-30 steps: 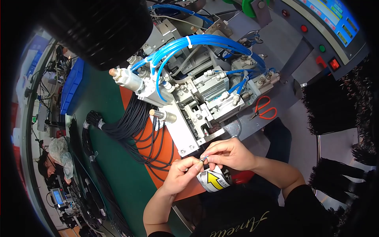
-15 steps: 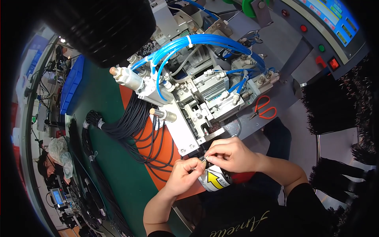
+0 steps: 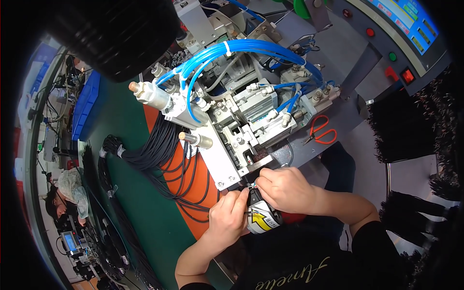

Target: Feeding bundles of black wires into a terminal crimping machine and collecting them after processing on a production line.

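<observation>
In front of the metal plate of a machine (image 3: 218, 162), both my hands come close together. My left hand (image 3: 227, 212) is closed, thumb and forefinger pressed together at the near edge of the plate. To its right, my right hand (image 3: 284, 189) is pinched too, its fingertips by a small light-coloured piece too tiny to name. What either hand holds is mostly hidden by the fingers. Just below them sits a white cylinder with a yellow arrow (image 3: 261, 221). Black cables (image 3: 162, 150) lie left of the machine, their loose ends spreading over an orange mat (image 3: 197, 224).
Red-handled scissors (image 3: 323, 130) lie right of the machine, below arching blue air tubes (image 3: 241, 46). A control panel with a screen (image 3: 406, 29) stands at upper right. Black cable bundles (image 3: 403, 128) hang at right. A blue tray (image 3: 88, 108) is at far left. A large black object (image 3: 116, 36) blocks the upper left.
Both hands have shifted up slightly toward the machine's front edge. The left hand has turned, its fingers now pointing more upward. The whole view has shifted slightly.
</observation>
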{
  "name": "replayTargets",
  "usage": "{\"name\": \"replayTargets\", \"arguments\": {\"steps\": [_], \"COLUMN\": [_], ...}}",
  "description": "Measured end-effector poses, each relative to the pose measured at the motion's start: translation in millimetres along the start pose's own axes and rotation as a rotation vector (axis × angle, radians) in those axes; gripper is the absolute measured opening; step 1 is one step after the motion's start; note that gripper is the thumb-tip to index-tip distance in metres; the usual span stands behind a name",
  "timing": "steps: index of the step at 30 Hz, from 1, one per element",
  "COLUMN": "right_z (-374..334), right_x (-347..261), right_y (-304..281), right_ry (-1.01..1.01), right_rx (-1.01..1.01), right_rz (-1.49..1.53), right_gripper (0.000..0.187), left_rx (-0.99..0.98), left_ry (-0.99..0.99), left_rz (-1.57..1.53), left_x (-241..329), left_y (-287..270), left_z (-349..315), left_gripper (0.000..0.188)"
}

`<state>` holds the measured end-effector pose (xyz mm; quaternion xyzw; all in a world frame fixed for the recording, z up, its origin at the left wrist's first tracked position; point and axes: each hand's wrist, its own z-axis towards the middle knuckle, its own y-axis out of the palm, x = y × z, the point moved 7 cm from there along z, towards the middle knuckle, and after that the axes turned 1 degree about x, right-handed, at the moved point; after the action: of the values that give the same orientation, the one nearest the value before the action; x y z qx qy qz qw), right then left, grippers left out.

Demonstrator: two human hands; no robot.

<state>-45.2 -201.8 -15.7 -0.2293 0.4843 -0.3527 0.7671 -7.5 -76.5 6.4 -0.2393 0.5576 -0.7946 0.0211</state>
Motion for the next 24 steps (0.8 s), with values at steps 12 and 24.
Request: {"name": "replayTargets", "arguments": {"steps": [12, 24], "right_z": [4, 5], "right_x": [6, 23], "right_y": [4, 5], "right_ry": [0.055, 0.176], "right_rx": [-0.109, -0.005], "right_rz": [0.034, 0.199], "right_gripper": [0.008, 0.007], "left_rx": [-0.210, -0.066], "left_ry": [0.125, 0.045], "left_rz": [0.180, 0.066], "left_x": [14, -3], "left_y": [2, -4], "left_z": [12, 5], "left_gripper": [0.051, 0.046]}}
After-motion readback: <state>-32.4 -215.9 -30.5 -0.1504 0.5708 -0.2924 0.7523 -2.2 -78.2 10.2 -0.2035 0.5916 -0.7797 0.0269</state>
